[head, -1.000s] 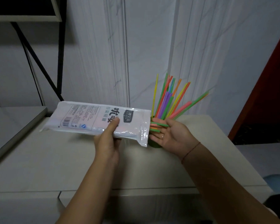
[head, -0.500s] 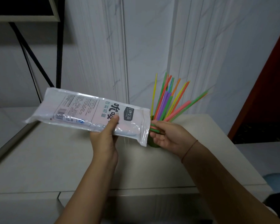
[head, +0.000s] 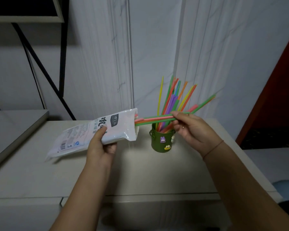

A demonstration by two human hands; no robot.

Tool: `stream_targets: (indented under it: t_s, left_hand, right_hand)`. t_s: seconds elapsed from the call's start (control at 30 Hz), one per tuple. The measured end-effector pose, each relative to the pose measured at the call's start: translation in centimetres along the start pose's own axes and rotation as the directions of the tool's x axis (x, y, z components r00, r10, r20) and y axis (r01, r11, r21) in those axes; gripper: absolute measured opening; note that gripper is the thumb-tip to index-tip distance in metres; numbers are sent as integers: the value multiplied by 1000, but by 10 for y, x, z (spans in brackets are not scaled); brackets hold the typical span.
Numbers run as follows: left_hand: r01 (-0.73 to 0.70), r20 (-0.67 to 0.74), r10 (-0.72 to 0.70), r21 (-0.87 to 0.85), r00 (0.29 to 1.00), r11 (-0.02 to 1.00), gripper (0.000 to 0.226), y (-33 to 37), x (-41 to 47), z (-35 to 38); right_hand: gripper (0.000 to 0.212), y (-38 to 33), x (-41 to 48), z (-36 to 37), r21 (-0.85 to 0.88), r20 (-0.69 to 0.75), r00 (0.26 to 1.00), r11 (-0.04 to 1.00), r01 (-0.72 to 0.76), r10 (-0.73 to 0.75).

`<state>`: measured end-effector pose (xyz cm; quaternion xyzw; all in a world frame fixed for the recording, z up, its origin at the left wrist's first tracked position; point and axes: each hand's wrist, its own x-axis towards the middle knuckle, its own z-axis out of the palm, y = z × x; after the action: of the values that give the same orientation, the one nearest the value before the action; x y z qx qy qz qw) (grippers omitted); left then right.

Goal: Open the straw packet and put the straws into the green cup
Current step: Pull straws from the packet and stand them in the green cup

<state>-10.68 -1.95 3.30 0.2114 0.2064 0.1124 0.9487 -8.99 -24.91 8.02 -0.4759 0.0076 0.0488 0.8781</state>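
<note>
My left hand (head: 101, 145) grips the white straw packet (head: 97, 132) near its open end, which points up and right while its far end rests on the table. My right hand (head: 188, 129) pinches a small bunch of green, pink and orange straws (head: 154, 118), half drawn out of the packet's mouth and lying level above the cup. The green cup (head: 162, 140), with small cartoon charms on its side, stands on the table between my hands. Several coloured straws (head: 171, 100) stand fanned out in it.
The pale table (head: 140, 172) has its front edge close to me. A lower grey surface (head: 15, 124) adjoins on the left, with a black metal frame (head: 40, 64) behind it. White panelled wall stands behind the cup; a dark red panel (head: 280, 90) is at right.
My right hand closed on straws at the packet's mouth and drew them out to the right. The packet's far end dropped to the table, its mouth tilted up, uncovering the cup.
</note>
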Motion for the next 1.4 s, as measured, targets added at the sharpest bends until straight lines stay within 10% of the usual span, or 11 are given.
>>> stream_targets:
  t_s: [0.13, 0.5, 1.4]
  left_hand:
    - [38, -15, -38, 1, 999, 999, 37, -11, -5, 4]
    - [24, -20, -24, -22, 1000, 999, 24, -5, 2, 2]
    - [22, -71, -26, -53, 997, 998, 20, 11, 9, -1]
  right_hand:
    - [12, 24, 0, 18, 151, 75, 997, 988, -32, 21]
    - [11, 5, 2, 4, -137, -106, 956, 956, 259, -275]
    - [14, -45, 5, -47, -264, -270, 896, 922, 283, -352]
